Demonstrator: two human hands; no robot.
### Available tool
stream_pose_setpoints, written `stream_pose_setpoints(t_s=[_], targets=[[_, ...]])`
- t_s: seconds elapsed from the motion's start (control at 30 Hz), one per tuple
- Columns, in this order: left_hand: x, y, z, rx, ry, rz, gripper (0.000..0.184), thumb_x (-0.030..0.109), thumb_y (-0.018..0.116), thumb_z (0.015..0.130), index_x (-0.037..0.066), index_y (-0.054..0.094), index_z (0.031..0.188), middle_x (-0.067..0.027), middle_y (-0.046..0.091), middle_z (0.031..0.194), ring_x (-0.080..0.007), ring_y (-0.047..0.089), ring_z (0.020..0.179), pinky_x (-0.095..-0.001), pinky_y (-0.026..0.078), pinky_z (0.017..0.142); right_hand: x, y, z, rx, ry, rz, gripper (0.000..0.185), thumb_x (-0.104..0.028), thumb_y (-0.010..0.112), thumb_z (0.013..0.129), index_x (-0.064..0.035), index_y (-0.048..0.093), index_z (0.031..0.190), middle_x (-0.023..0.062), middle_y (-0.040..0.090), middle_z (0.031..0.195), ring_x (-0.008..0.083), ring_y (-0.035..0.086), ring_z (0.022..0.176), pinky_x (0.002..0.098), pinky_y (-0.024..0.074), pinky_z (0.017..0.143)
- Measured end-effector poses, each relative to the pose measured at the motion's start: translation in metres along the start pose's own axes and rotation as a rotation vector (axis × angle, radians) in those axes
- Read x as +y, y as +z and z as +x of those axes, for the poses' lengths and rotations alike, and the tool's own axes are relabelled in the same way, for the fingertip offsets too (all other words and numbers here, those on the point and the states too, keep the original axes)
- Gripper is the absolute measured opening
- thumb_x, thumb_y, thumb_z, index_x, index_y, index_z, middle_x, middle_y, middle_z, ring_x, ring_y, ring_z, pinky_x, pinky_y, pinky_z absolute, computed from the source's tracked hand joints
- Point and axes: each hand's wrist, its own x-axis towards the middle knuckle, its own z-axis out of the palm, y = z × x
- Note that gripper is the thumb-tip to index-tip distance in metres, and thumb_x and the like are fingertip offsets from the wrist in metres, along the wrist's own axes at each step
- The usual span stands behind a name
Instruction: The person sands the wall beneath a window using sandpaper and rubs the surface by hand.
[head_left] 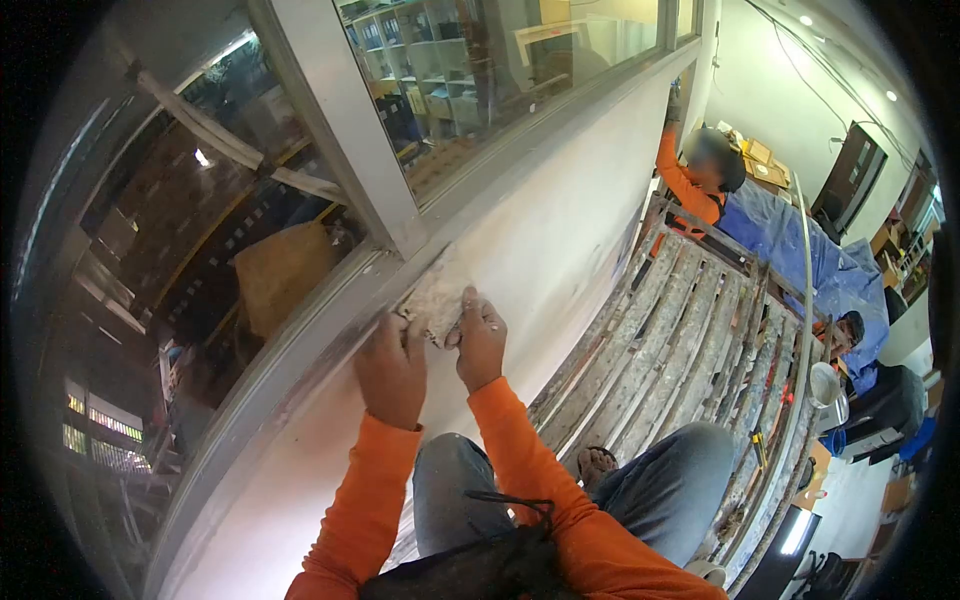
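A dusty beige sheet of sandpaper (437,296), worn and dark along its lower edge, is up against the white wall (570,200) just below the grey window frame (385,262). My left hand (391,368) pinches its lower left side, fingertips near the frame. On its right side my right hand (480,340) grips it between thumb and fingers. Part of the sheet is hidden behind my fingers. Both hands are close together, sleeves orange.
I am crouched on a slatted, paint-spattered platform (690,330) with a rail (806,270) on its right. At its far end a co-worker in orange (690,185) reaches up to the wall. Another person (845,330) is beyond the rail, near a blue tarp (790,240) and a white bucket (824,385).
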Motion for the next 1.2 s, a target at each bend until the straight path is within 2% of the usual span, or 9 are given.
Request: stream_pose_setpoints(t_s=[0.13,0.33,0.37,0.43,0.57,0.63,0.83,1.1,1.2], targets=[[-0.008,0.003,-0.016,-0.069,-0.053,-0.055,0.02,0.019,0.065,0.093,0.005,0.055,0.084,-0.0132,0.059,0.07,-0.0348,0.059,0.061,-0.0423,0.046,0.057,0.003,-0.007,-0.006,0.045,0.095,-0.009,0.034,-0.035,0.061,0.099,-0.0067,0.056,0.081,0.002,0.052,0.06,0.012,0.047,0.045,0.0258,0.0387,0.043],[-0.012,-0.004,-0.016,0.018,-0.16,-0.247,0.018,0.02,0.065,0.093,0.004,0.057,0.09,-0.0128,0.06,0.07,-0.0352,0.059,0.061,-0.0421,0.047,0.058,-0.007,0.008,-0.002,-0.036,-0.026,-0.111,0.033,-0.035,0.06,0.099,-0.0054,0.059,0.084,0.0019,0.053,0.061,0.0108,0.047,0.047,0.024,0.0379,0.044],[-0.012,0.004,-0.011,0.019,-0.164,-0.244,0.018,0.02,0.065,0.093,0.004,0.057,0.09,-0.0128,0.06,0.07,-0.0352,0.059,0.061,-0.0421,0.047,0.058,-0.007,0.006,0.002,-0.038,-0.021,-0.112,0.033,-0.035,0.06,0.099,-0.0054,0.059,0.084,0.0019,0.053,0.061,0.0108,0.047,0.047,0.024,0.0379,0.044],[-0.013,0.023,-0.002,0.005,0.104,0.056,0.02,0.021,0.066,0.092,0.004,0.058,0.087,-0.014,0.062,0.074,-0.0342,0.06,0.063,-0.0426,0.047,0.059,-0.007,-0.002,0.007,0.03,0.045,0.075,0.034,-0.035,0.06,0.1,-0.0055,0.058,0.083,0.0011,0.051,0.061,0.0099,0.047,0.048,0.0235,0.0374,0.045],[-0.012,0.022,-0.01,-0.051,0.069,-0.046,0.021,0.021,0.067,0.092,0.003,0.057,0.087,-0.0154,0.062,0.079,-0.0348,0.06,0.068,-0.0444,0.047,0.062,-0.005,-0.012,0.003,0.068,0.07,0.001,0.034,-0.035,0.06,0.1,-0.006,0.057,0.082,0.0007,0.052,0.062,0.0097,0.046,0.047,0.0235,0.0373,0.045],[-0.008,0.004,-0.018,-0.123,-0.158,-0.065,0.02,0.022,0.065,0.092,0.004,0.057,0.09,-0.0177,0.063,0.084,-0.0387,0.061,0.075,-0.0473,0.047,0.066,-0.001,-0.006,0.001,0.017,-0.083,-0.069,0.034,-0.035,0.06,0.1,-0.0055,0.058,0.082,0.0002,0.051,0.062,0.0098,0.046,0.047,0.0241,0.0366,0.044],[-0.004,0.032,0.001,-0.069,0.006,-0.057,0.02,0.021,0.065,0.092,0.003,0.057,0.087,-0.0188,0.063,0.082,-0.0399,0.061,0.075,-0.0467,0.047,0.065,-0.02,-0.004,0.012,0.074,0.088,0.042,0.033,-0.034,0.06,0.1,-0.0045,0.057,0.085,-0.0003,0.049,0.061,0.0099,0.045,0.047,0.0249,0.0361,0.043],[0.004,0.014,0.001,-0.092,-0.156,-0.125,0.017,0.019,0.064,0.092,0.004,0.056,0.089,-0.0168,0.063,0.078,-0.0384,0.062,0.073,-0.0468,0.047,0.064,-0.025,-0.004,0.015,0.001,-0.003,-0.029,0.033,-0.035,0.059,0.1,-0.0053,0.056,0.085,-0.0003,0.051,0.064,0.0096,0.046,0.048,0.0248,0.036,0.043],[0.011,0.031,0.017,-0.082,-0.05,-0.066,0.016,0.018,0.064,0.092,0.004,0.056,0.089,-0.017,0.063,0.08,-0.0387,0.062,0.074,-0.047,0.047,0.065,-0.03,-0.004,0.025,0.019,0.046,0.02,0.033,-0.034,0.06,0.1,-0.0056,0.056,0.084,0.0003,0.052,0.064,0.0097,0.046,0.047,0.0248,0.0364,0.043]])
